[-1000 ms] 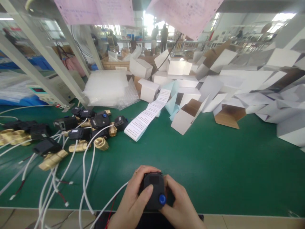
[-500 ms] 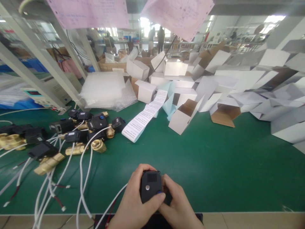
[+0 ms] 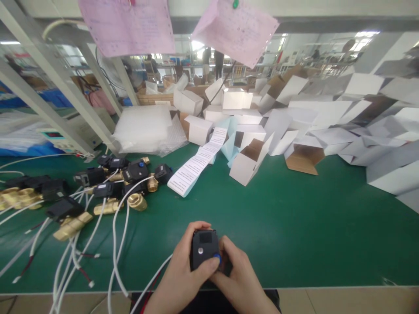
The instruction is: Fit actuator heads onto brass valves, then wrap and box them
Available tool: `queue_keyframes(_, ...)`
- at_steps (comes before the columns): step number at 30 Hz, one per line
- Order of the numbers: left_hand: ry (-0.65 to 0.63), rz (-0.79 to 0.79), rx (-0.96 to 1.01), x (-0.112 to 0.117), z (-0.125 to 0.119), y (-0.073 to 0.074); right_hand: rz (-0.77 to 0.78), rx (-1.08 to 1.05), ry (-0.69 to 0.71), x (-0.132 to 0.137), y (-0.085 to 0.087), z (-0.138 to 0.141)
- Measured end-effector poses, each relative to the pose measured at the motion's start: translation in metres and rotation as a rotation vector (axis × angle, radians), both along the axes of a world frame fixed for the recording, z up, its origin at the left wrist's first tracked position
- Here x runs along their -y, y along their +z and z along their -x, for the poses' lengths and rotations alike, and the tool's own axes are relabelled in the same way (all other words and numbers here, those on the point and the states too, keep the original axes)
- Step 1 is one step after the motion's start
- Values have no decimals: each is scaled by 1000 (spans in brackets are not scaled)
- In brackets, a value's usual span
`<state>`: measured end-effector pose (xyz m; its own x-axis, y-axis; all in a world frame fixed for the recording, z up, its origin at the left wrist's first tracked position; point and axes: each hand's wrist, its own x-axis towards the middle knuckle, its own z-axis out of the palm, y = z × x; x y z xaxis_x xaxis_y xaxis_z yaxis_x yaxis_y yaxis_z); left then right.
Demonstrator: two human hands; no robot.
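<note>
Near the table's front edge, my left hand (image 3: 185, 266) is wrapped around a motorized ball valve (image 3: 203, 247). Its black actuator housing faces up, showing a silver screw and a blue knob by my left thumb. My right hand (image 3: 237, 272) is closed against the valve's right side, with its fingertips partly hidden behind the housing. Any brass body underneath is out of sight. A white cable (image 3: 153, 274) emerges at the left of my left hand. More valves with black housings and brass bodies (image 3: 73, 224) lie on the left, their white cables hanging over the front edge.
A strip of printed labels (image 3: 196, 168) lies on the green table (image 3: 294, 235). Behind it are a stack of bubble wrap bags (image 3: 142, 128) and an open white box (image 3: 250, 161). Many white boxes (image 3: 340, 113) are heaped at the back right. Pink sheets (image 3: 235, 30) hang above.
The view has tilted up slightly, so the pink sheets show lower. My left thumb has shifted a little, and more of the blue knob shows. Both hands still hold the valve.
</note>
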<state>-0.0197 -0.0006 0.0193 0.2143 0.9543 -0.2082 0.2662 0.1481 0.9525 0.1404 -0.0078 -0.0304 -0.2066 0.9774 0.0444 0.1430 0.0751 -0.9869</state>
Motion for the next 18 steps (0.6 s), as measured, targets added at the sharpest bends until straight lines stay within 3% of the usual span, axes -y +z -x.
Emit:
queue_keyframes(3, -17, 7, 54, -2, 2, -4, -1, -75, 6, -2, -3, -2)
queue_keyframes(7, 74, -14, 99, -10, 2, -12, -2, -273, -12, -3, -8, -7)
queue_keyframes(11, 124, 10, 201, -17, 2, -17, -263, -194, -74, -4, -3, -9)
queue_keyframes(14, 77, 57, 335, -16, 3, -23, -508, -56, -106, -5, 8, -8)
queue_keyframes(18, 58, 110, 480, -12, 3, -39, -638, 11, -144, -7, 20, -5)
